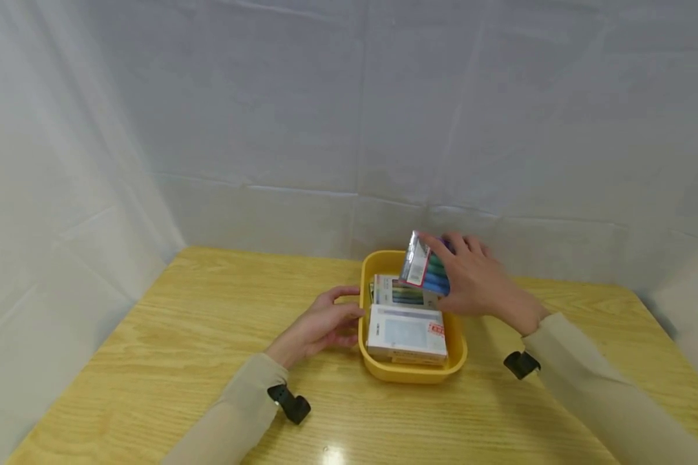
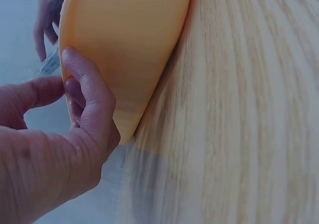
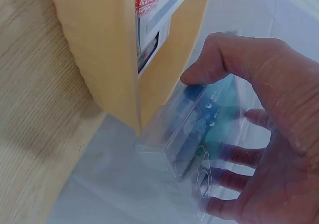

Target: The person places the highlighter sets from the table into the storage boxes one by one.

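Observation:
A yellow plastic basket stands on the wooden table. My left hand is at its left side; in the left wrist view, the curled fingers and thumb hold the rim. Above the basket's far right part, my right hand grips a clear plastic case with blue, green and purple rolls or pens inside. The case is tilted, and its hang tab shows in the right wrist view. Inside the basket lie a white box with a red stamp and a box with a green striped picture.
The wooden table reaches back to a white sheet that hangs behind and at the sides. Black bands with small mounts sit on both sleeved wrists.

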Demonstrator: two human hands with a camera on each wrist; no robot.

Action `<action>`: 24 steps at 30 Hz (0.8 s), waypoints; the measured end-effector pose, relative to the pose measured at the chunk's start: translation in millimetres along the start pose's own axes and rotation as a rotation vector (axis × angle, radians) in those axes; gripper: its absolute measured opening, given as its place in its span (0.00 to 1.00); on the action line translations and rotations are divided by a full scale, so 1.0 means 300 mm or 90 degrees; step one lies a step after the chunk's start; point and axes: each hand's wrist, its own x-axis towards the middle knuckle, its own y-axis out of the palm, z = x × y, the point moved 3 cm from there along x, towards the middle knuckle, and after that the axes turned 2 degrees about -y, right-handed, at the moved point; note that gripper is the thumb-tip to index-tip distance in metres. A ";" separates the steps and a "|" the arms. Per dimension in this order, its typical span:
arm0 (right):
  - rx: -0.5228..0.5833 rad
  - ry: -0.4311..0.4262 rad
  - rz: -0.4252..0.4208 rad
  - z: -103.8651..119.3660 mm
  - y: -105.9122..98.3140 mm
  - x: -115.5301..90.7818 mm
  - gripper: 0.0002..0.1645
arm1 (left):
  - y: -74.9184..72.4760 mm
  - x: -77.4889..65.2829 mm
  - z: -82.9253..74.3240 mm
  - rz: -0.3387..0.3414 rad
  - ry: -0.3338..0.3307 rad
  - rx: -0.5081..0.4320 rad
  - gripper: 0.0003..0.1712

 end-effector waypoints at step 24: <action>0.057 -0.072 0.081 0.069 0.088 0.133 0.64 | -0.006 -0.010 -0.002 -0.003 0.001 -0.004 0.32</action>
